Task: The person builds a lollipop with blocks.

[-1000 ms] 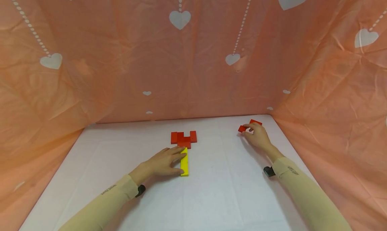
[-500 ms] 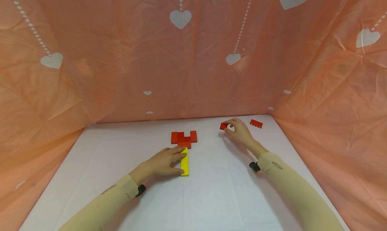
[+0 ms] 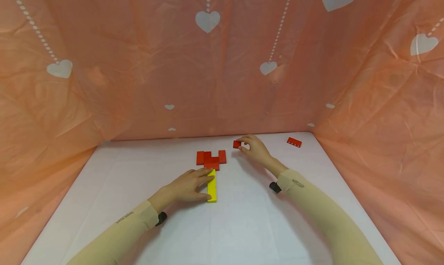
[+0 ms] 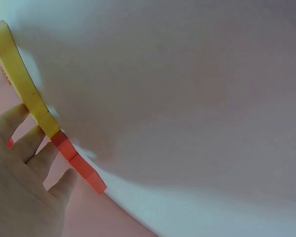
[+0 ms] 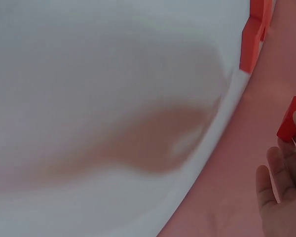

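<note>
My left hand [image 3: 189, 185] lies beside a long yellow strip of block [image 3: 212, 188], fingertips touching its far part and thumb its near end. In the left wrist view the fingers look straight and spread along the yellow strip [image 4: 24, 81], which shows a seam. Several flat red blocks [image 3: 211, 166] sit against its far end, grouped around a notch at the back. Just right of and behind that group, my right hand [image 3: 257, 150] pinches a small red block [image 3: 237, 144] between thumb and fingers. The right wrist view shows this red block [image 5: 290, 121] held above the surface.
A red block with white dots [image 3: 294, 142] lies alone near the back right corner of the white tabletop [image 3: 243, 226]. Peach cloth [image 3: 222, 83] with white hearts hangs behind and along both sides.
My right hand has carried the small red block leftward from beside the dotted block toward the red group. My left hand and the yellow strip stay in place.
</note>
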{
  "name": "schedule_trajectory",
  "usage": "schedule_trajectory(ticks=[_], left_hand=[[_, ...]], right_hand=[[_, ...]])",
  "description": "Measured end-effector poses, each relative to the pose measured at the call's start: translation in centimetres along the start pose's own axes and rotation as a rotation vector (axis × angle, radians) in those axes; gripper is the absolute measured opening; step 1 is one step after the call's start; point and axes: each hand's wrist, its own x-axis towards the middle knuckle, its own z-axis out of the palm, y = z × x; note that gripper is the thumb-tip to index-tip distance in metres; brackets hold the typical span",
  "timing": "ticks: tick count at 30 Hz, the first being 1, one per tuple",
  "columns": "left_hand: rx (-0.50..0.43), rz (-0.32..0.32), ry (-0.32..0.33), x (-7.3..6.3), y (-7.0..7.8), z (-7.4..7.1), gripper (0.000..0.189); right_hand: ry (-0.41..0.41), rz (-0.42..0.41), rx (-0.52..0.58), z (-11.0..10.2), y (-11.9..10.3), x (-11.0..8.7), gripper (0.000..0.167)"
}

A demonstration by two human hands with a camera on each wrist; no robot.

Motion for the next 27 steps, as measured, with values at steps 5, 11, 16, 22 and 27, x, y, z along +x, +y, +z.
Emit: schedule_trajectory(ticks=[5,11,16,22,27], left_hand=[[-0.017,-0.006,-0.006,-0.1,0.1,-0.1,0.074],[-0.002,0.012,0.007,-0.1,0.0,-0.1,0.073],[0.001,0.020,0.010,-0.2,-0.1,-0.1,0.073],[-0.001,0.029,0.006,-0.2,0.0,-0.2,0.073],[-0.007,0.032,0.002,-0.3,0.0,-0.3,0.072]], right_hand=[[-0.022,-0.045,-0.011,1.3,-1.0,0.9,0.034],[-0.062,-0.063,-0.019,2.9,-2.2,1.9,0.034],[-0.099,-0.041,-0.017,4.1,-3.2,2.5,0.032],[-0.120,-0.033,-0.015,5.3,-3.5,3.0,0.030],[-0.130,-0.056,-0.040,6.0,-3.3,3.3,0.029]])
